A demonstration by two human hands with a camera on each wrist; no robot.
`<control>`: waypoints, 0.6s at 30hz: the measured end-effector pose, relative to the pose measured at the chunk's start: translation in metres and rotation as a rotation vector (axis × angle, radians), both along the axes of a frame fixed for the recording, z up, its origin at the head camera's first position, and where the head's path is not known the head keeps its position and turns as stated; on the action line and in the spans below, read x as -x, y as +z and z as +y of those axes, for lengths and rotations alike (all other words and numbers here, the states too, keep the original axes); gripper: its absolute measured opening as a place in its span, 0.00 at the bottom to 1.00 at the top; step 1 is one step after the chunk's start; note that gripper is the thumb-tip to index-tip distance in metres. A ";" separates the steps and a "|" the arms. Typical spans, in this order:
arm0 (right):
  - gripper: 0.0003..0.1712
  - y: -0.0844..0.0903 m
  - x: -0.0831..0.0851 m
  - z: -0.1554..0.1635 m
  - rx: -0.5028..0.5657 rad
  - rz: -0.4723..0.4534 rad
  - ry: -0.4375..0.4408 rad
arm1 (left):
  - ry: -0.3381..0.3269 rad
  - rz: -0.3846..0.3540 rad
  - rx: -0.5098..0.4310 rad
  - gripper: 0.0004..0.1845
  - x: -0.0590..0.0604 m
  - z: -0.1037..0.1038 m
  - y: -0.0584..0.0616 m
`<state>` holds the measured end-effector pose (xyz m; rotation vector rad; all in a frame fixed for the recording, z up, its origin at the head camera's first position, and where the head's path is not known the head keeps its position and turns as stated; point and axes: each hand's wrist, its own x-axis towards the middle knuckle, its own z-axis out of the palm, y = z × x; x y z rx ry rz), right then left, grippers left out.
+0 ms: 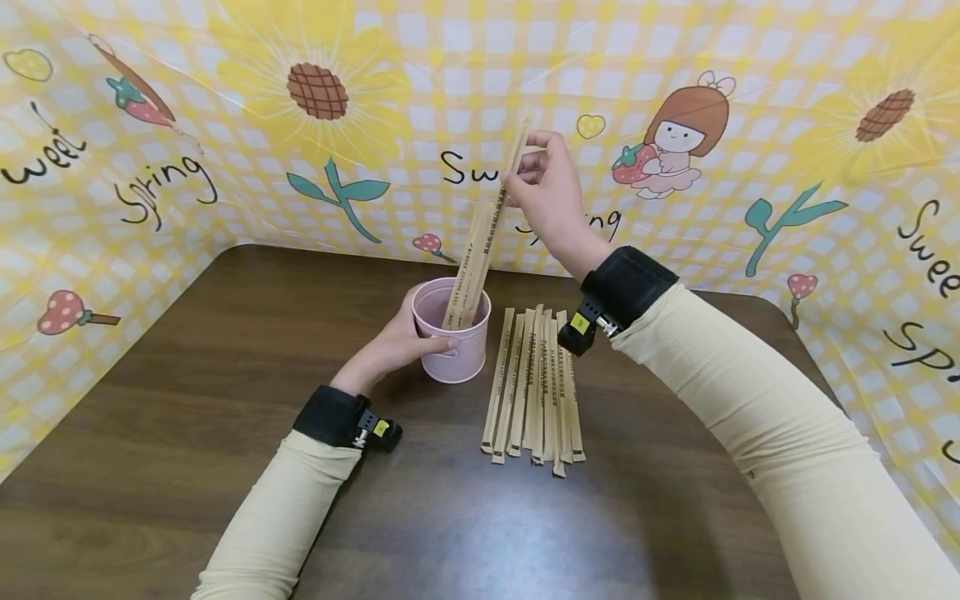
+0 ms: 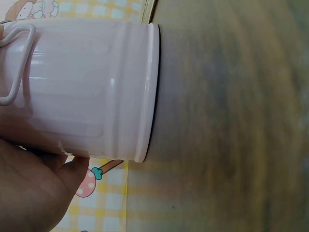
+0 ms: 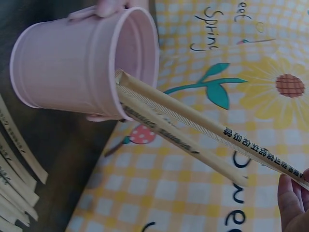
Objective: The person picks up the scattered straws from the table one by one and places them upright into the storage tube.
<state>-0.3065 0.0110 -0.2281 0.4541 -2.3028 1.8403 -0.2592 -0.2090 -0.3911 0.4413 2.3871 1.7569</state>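
A small pink bucket (image 1: 459,360) with a wire handle stands on the table. My left hand (image 1: 392,340) grips it from the left, thumb across the front below the rim and fingers round the far side. Up above, my right hand (image 1: 553,190) pinches a paper-wrapped straw (image 1: 494,221) near its upper end. That straw slants down to the bucket, and its lower end is at the mouth in the right wrist view. Beside it, other wrapped straw (image 3: 188,147) leans out over the rim. The left wrist view shows the bucket's side (image 2: 87,87) close up.
Several more wrapped straws (image 1: 531,387) lie side by side in a loose row right of the bucket, printed in dark characters. The brown wooden table (image 1: 420,517) ends at a yellow checked cloth (image 1: 450,75) with flowers and lettering behind and at both sides.
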 end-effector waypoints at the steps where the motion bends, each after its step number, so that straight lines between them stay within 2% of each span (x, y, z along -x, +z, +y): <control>1: 0.29 -0.003 0.000 -0.001 -0.013 0.002 0.003 | 0.000 0.001 -0.003 0.53 0.000 0.000 0.000; 7: 0.27 -0.020 -0.002 -0.004 -0.079 -0.007 0.014 | -0.003 0.028 -0.016 0.52 0.000 0.001 -0.001; 18: 0.27 -0.047 -0.005 -0.006 -0.114 -0.040 0.045 | 0.006 -0.018 0.016 0.54 0.001 -0.001 -0.001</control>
